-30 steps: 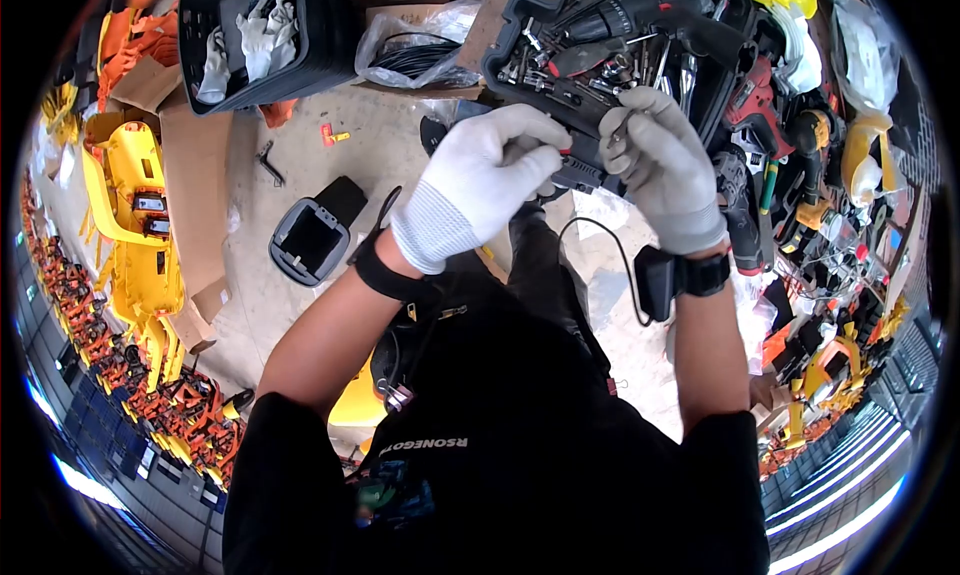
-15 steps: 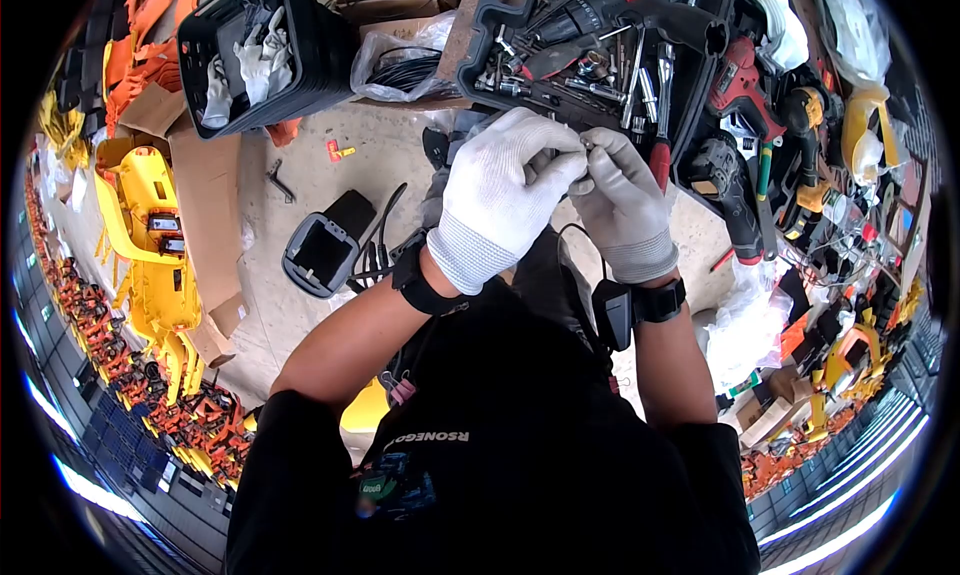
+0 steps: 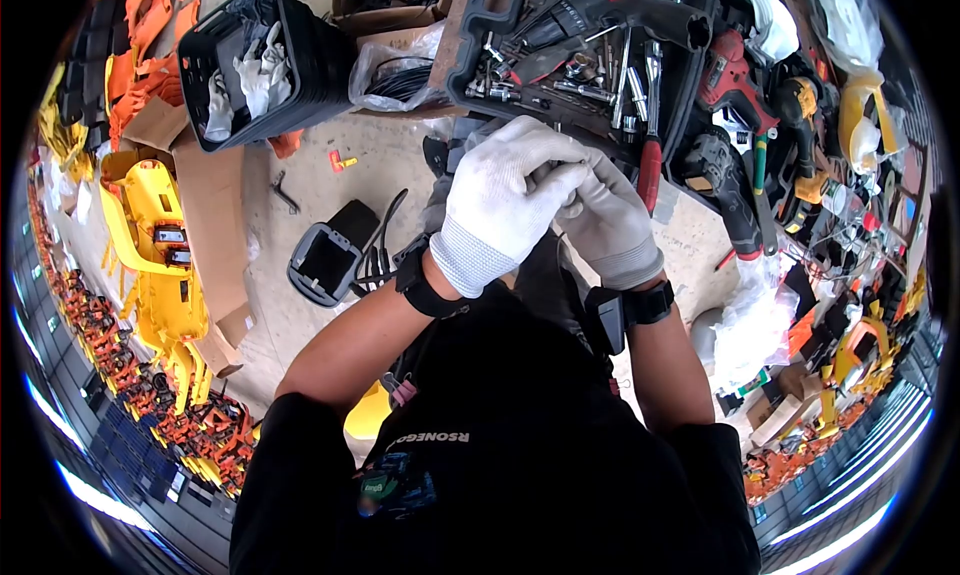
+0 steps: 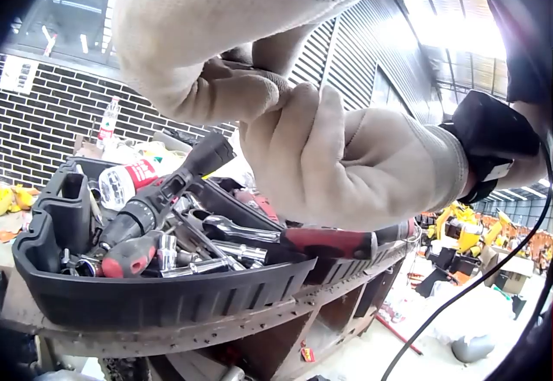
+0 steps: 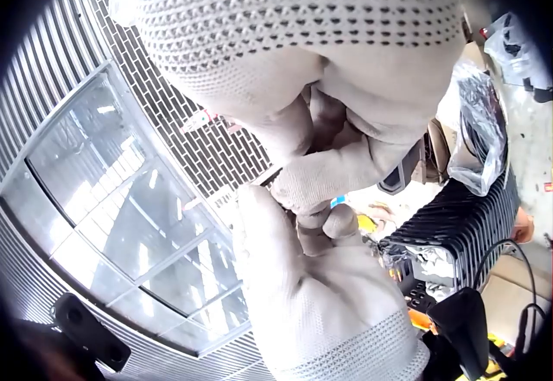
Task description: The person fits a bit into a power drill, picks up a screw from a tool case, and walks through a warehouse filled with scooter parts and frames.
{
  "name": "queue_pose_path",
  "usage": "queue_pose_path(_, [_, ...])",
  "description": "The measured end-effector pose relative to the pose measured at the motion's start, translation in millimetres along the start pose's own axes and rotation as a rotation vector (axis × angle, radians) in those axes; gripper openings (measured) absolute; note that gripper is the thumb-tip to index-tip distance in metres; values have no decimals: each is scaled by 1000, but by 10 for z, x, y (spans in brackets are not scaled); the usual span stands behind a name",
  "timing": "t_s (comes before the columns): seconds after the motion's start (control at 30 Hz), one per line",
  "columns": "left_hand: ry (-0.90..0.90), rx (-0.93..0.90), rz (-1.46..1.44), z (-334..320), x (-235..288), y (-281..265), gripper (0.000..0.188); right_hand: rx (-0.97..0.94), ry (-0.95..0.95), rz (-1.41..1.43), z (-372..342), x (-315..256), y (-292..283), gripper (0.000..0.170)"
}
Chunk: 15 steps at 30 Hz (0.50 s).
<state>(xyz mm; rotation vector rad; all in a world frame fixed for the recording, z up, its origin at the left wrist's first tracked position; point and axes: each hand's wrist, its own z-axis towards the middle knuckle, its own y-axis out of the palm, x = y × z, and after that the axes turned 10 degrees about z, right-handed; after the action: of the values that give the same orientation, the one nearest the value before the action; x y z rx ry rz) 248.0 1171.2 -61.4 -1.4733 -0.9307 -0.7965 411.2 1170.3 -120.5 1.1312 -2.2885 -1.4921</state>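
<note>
Both hands wear white knit gloves and meet at the fingertips in front of the body. My left hand has its thumb and fingers pinched together against the fingers of my right hand. Between the fingertips a sliver of a small dark piece shows in the right wrist view; the gloves hide most of it, and I cannot tell its kind. Just beyond the hands stands a black tool case, holding a cordless drill, sockets, a red-and-black screwdriver and a ratchet with a red handle.
Right of the case lie a red power tool, a black power tool and other tools. Stacked black crates holding gloves stand at back left. A grey-rimmed black part and cardboard lie on the left, beside yellow housings.
The hands, apart a second ago, have come together at the fingertips. My right hand moved left, bringing the small piece it held to the left hand's fingers. The head view shifted slightly.
</note>
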Motion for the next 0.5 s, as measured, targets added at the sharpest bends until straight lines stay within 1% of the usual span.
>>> queue_pose_path(0.03, [5,-1,2,4,-15,12,14,-3,-5,1,-9,-5,-17,26])
queue_pose_path(0.1, [128,6,27,31,-69,49,11,-63,36,41,-37,-31,-63,25])
queue_pose_path(0.13, [136,3,28,55,-82,60,11,-66,28,42,-53,-45,-85,25])
queue_pose_path(0.2, [35,-82,-4,121,-115,86,11,-12,-28,-34,-108,-86,-114,23])
queue_pose_path(0.23, [26,-93,-11,173,-187,123,12,110,-55,-123,-179,-132,-60,22])
queue_pose_path(0.27, [-21,-128,60,230,-209,136,15,108,-69,-121,-247,-158,-46,22])
queue_pose_path(0.33, [196,-68,255,342,-375,229,18,327,-164,-282,-379,-215,-44,21])
queue_pose_path(0.37, [196,-155,308,378,-431,244,26,331,-189,-308,-439,-239,-94,20])
queue_pose_path(0.4, [210,-162,309,431,-416,287,26,333,-204,-303,-489,-260,-134,20])
queue_pose_path(0.47, [-56,-428,167,516,-361,379,35,400,-246,-367,-571,-309,-189,19])
queue_pose_path(0.5, [-50,-442,211,512,-316,412,42,403,-257,-362,-605,-342,-178,19])
